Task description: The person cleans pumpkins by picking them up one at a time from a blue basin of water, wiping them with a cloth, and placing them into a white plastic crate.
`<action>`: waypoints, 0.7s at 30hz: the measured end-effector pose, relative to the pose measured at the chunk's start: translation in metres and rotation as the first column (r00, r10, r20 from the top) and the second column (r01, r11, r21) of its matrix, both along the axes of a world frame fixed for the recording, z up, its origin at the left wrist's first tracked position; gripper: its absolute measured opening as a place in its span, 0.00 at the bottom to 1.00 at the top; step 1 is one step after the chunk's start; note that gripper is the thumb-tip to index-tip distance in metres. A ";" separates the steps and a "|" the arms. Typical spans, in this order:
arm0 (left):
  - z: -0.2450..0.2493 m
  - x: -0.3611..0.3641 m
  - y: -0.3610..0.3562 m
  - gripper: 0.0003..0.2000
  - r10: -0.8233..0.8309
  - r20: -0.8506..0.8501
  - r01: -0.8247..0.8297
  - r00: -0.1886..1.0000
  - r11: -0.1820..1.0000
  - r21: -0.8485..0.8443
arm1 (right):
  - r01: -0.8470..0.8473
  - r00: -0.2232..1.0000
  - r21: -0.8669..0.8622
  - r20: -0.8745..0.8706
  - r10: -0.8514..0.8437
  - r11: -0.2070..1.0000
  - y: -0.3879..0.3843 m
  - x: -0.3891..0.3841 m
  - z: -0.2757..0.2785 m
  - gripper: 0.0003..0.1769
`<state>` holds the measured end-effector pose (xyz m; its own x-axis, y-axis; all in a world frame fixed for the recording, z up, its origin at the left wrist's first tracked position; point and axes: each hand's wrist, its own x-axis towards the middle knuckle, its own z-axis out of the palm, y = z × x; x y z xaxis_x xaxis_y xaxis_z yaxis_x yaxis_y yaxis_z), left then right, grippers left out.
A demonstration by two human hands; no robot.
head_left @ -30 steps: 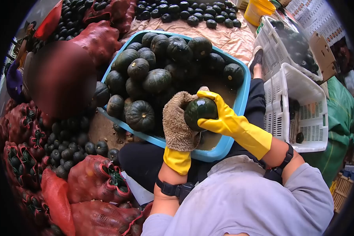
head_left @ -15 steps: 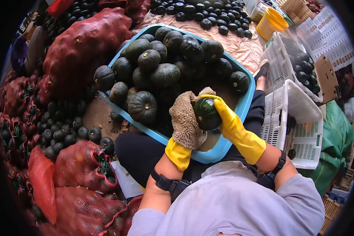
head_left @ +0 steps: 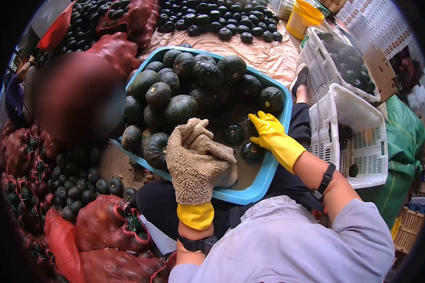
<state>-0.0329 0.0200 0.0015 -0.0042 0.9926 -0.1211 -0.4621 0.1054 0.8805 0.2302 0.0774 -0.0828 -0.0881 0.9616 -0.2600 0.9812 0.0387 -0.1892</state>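
My left hand [head_left: 193,165], in a yellow rubber glove, is covered by a fluffy brown towel [head_left: 191,158] that hangs over the near side of the blue tub [head_left: 253,192]. Its fingers are hidden under the cloth. My right hand [head_left: 271,134], also gloved in yellow, is over the tub's murky water with fingers spread. A wet dark green pumpkin [head_left: 251,152] lies just below its fingertips, and another pumpkin [head_left: 233,135] sits in the water to the left. Many more pumpkins [head_left: 181,107] are heaped in the tub's far left part.
White plastic crates [head_left: 363,160] stand to the right, one holding pumpkins. Red mesh sacks [head_left: 111,224] and loose pumpkins [head_left: 75,191] crowd the left. Pumpkins [head_left: 224,33] cover a sheet [head_left: 179,42] behind the tub, near a yellow bucket [head_left: 304,19]. A blurred patch hides the upper left.
The pumpkin that my right hand held up against the towel is out of that hand. My right hand is now spread over the water; my left hand and towel have moved left.
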 end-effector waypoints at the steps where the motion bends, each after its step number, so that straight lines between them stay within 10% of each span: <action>1: -0.006 -0.002 0.000 0.37 0.026 -0.076 -0.022 0.997 0.998 0.051 | -0.011 0.995 -0.124 0.097 0.023 0.992 0.006 -0.009 -0.002 0.49; 5: -0.032 -0.003 0.006 0.38 0.081 -0.272 -0.035 0.959 0.985 0.167 | 0.175 0.906 -0.173 0.413 -0.089 0.969 0.012 -0.047 -0.026 0.58; 9: -0.037 0.001 0.010 0.48 0.022 -0.106 -0.013 0.994 0.996 0.083 | 0.187 0.936 -0.318 -0.230 -0.266 0.929 0.011 -0.016 -0.031 0.60; 11: -0.032 0.003 0.009 0.50 0.028 -0.205 -0.001 0.978 0.991 0.130 | 0.326 0.636 -0.591 -0.440 -0.634 0.738 0.004 -0.007 -0.017 0.56; 12: -0.027 0.003 0.005 0.49 0.052 -0.336 0.013 0.941 0.982 0.189 | 0.126 0.272 -0.676 -0.680 -0.681 0.726 -0.003 0.004 -0.027 0.45; 15: -0.018 0.002 -0.002 0.48 0.159 -0.603 0.056 0.782 0.945 0.322 | -0.416 -0.411 -0.818 -0.222 -0.884 0.399 -0.004 0.000 -0.012 0.40; 19: -0.016 0.008 0.000 0.47 0.148 -0.558 0.022 0.816 0.958 0.287 | -0.382 -0.578 -0.712 -0.313 -0.753 0.589 -0.029 -0.019 0.018 0.40; 21: -0.036 0.009 0.005 0.49 0.103 -0.370 -0.028 0.923 0.979 0.203 | -0.343 -0.593 -0.831 -0.170 -0.787 0.437 -0.038 -0.019 0.010 0.34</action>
<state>-0.0241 0.0250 -0.0345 -0.0778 0.9926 0.0933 -0.0921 -0.1003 0.9907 0.2116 0.0393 -0.0728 -0.4670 0.6029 -0.6469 -0.7328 -0.6733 -0.0985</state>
